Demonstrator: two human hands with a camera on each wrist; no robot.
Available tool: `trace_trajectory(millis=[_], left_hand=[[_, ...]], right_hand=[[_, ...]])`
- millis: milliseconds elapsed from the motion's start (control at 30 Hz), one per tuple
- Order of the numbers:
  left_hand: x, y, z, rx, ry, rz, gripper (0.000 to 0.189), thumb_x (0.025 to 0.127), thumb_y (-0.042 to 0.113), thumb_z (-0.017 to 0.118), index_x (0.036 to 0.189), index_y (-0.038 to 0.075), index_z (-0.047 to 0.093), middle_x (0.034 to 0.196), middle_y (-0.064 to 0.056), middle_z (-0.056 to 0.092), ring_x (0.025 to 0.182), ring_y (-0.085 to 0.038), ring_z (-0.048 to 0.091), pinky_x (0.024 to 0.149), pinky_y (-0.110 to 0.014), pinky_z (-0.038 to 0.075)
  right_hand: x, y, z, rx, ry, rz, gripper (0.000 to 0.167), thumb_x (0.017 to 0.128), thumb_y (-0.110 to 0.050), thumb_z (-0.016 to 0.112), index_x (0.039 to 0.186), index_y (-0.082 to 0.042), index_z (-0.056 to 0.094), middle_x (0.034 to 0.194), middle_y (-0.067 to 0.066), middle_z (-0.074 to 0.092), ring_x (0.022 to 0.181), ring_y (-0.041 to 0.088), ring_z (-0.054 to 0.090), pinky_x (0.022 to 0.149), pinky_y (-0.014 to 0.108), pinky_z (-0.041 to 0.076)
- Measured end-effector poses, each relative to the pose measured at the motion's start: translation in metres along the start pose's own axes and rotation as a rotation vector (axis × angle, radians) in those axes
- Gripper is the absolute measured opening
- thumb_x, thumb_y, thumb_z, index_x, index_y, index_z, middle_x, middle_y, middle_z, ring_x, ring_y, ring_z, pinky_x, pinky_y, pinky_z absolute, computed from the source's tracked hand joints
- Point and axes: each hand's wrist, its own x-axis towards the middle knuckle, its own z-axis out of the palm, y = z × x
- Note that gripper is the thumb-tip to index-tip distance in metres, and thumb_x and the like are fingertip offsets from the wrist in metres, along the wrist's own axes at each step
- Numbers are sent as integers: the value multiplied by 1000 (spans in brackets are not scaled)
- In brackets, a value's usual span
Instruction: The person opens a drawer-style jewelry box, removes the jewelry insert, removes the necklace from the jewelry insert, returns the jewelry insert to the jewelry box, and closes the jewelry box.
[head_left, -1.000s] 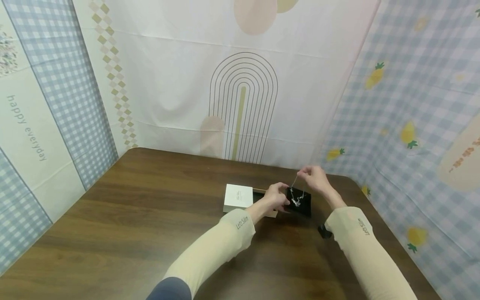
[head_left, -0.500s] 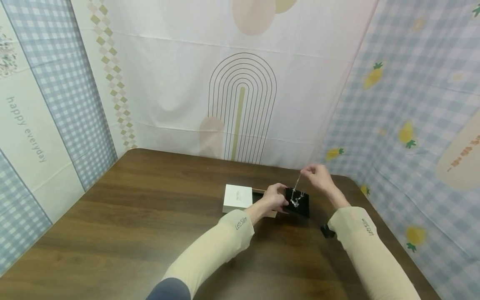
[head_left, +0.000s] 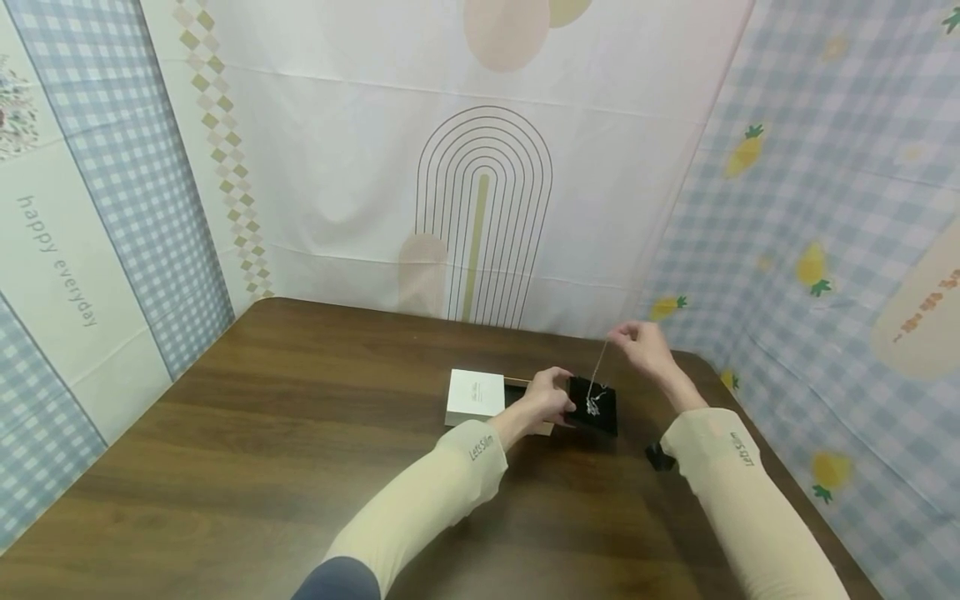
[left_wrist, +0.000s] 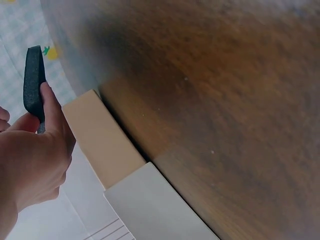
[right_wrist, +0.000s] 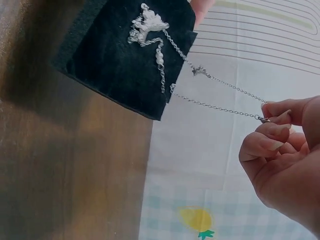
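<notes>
My left hand (head_left: 550, 395) pinches the edge of a black foam pad (head_left: 600, 420), holding it tilted above the table. In the left wrist view, the thumb and fingers of that hand grip the pad (left_wrist: 33, 82) from its side. A silver chain necklace (right_wrist: 220, 109) runs up from the pad to my right hand (right_wrist: 285, 150), whose fingertips pinch it near its clasp. Several charms lie bunched on the pad's dark face in the right wrist view. Under my left hand, a white box (head_left: 477, 394) stands with its tray (left_wrist: 107, 142) slid partly out.
A small black object (head_left: 659, 457) lies beside the right sleeve; its kind is unclear. The brown wooden table (head_left: 300, 400) reaches back to a white patterned cloth (head_left: 345, 183). Checked cloth (head_left: 810, 250) hangs along the right side.
My right hand has moved up and to the right, drawing the chain out longer and straighter. My left hand and the pad have shifted very slightly left.
</notes>
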Motion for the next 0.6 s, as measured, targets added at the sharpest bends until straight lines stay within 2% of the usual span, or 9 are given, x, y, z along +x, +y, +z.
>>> trace_trajectory(millis=[33, 100, 267, 433, 600], left_hand=[[0, 0, 0, 7, 4, 0, 55, 82, -17, 59, 131, 7, 54, 84, -11, 57, 67, -18, 57, 67, -38, 61], [-1, 0, 0, 19, 11, 1, 55, 82, -16, 59, 131, 8, 54, 85, -11, 57, 67, -17, 56, 68, -37, 60], [-2, 0, 0, 33, 16, 5, 54, 83, -15, 59, 131, 9, 55, 81, -11, 56, 63, -16, 54, 69, -38, 60], [-1, 1, 0, 50, 24, 9, 55, 82, -15, 60, 131, 9, 55, 76, -6, 53, 62, -16, 55, 68, -36, 60], [-1, 2, 0, 46, 27, 5, 55, 82, -16, 60, 131, 9, 55, 84, -12, 57, 67, -20, 61, 67, -36, 60]], right_hand=[[0, -1, -1, -2, -1, -1, 34, 100, -21, 49, 111, 8, 63, 111, 28, 64, 71, 15, 55, 63, 27, 46], [0, -1, -4, 7, -5, 5, 34, 100, -20, 49, 112, 8, 62, 100, 24, 66, 63, 12, 53, 60, 27, 47], [1, -2, -9, 17, 1, 7, 33, 101, -20, 49, 112, 8, 61, 83, 13, 63, 55, 17, 53, 54, 29, 46], [1, -5, -12, 16, 15, -12, 34, 101, -20, 48, 112, 9, 61, 93, 22, 64, 54, 12, 53, 54, 28, 46], [2, -9, -15, 13, 33, -13, 35, 100, -21, 49, 113, 9, 61, 96, 24, 65, 58, 9, 55, 56, 28, 51]])
